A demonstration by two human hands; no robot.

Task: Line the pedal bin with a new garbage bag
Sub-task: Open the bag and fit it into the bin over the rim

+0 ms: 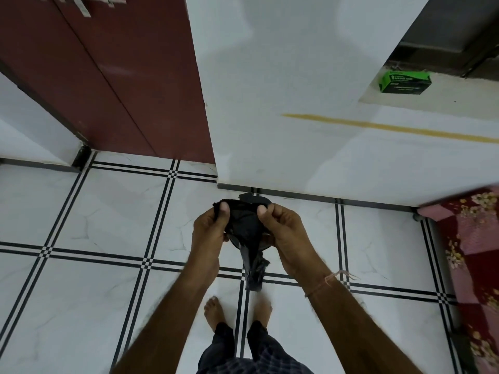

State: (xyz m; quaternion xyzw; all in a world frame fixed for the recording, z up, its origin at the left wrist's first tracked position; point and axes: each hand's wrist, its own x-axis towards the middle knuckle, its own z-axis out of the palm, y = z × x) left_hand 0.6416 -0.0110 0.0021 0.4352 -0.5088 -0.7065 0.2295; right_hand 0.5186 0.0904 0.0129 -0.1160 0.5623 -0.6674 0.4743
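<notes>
A crumpled black garbage bag [247, 233] hangs between my two hands, its tail dangling down toward my feet. My left hand [209, 228] pinches the bag's upper left edge with thumb on top. My right hand [283, 233] pinches the upper right edge the same way. Directly below the bag, mostly hidden by it and my hands, stands a small dark round pedal bin [253, 198] on the floor against the white wall; only its far rim and a bit of its near edge show.
A green box of garbage bags [405, 81] lies on a ledge at the upper right. A maroon door [121, 76] stands at the upper left. A floral bed cover [469, 252] edges in at the right. My bare feet [216, 311] stand on white tiled floor.
</notes>
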